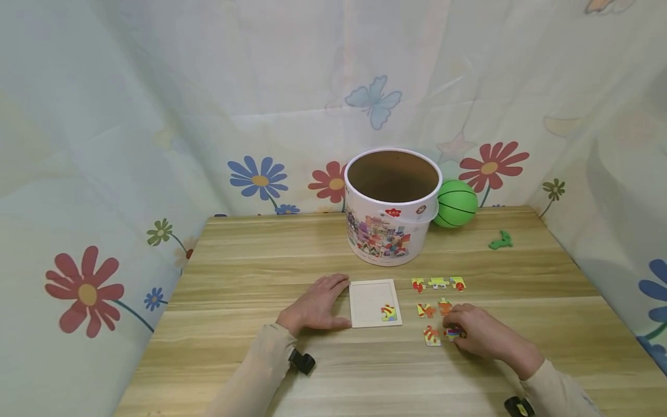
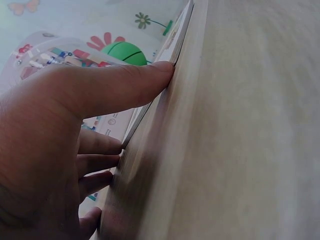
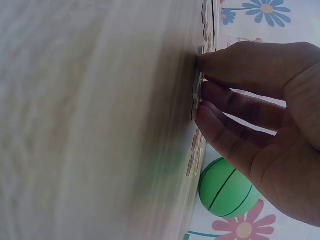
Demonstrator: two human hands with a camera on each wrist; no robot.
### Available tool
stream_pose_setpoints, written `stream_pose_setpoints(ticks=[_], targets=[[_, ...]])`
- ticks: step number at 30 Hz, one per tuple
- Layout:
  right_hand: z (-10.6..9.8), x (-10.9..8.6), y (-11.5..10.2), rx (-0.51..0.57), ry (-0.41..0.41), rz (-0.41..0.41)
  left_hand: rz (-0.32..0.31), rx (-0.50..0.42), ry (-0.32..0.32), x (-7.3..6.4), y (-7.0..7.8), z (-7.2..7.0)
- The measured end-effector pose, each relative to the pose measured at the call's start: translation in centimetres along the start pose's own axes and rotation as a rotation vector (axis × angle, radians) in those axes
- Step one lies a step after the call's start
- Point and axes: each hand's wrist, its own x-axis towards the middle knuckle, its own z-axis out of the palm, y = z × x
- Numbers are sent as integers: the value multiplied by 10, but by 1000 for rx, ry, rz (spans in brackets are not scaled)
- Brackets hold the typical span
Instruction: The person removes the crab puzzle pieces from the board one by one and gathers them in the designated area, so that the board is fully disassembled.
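Note:
My left hand rests at the left side of a square wooden puzzle tray. Its thumb and a fingertip touch the tray's edge, the fingers extended, as the left wrist view also shows. One colourful puzzle piece lies in the tray's lower right corner. To the right of the tray, my right hand pinches a puzzle piece with purple and red stripes between thumb and fingers. In the right wrist view that piece appears edge-on, at or just above the tabletop.
Several loose pieces lie in rows, including a top-row piece and a lower-left piece. Behind the tray stands a white printed bucket, with a green ball beside it. A small green toy lies at the right.

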Motion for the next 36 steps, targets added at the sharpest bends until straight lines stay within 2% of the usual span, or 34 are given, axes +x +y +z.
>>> stream_pose_setpoints(ticks=[10, 15, 19, 26, 32, 36], targets=[[-2, 0, 2, -1, 5, -23, 3, 5, 7, -1, 0, 1], [-6, 2, 2, -31, 65, -77, 6, -1, 12, -1, 0, 0], [-10, 7, -1, -42, 94, -83, 12, -2, 16, -1, 0, 0], [-14, 22, -8, 23, 14, 2, 13, 5, 13, -1, 0, 1], [-14, 36, -14, 15, 44, -51, 12, -2, 11, -1, 0, 0], [-15, 44, -20, 14, 36, -43, 14, 1, 14, -1, 1, -1]])
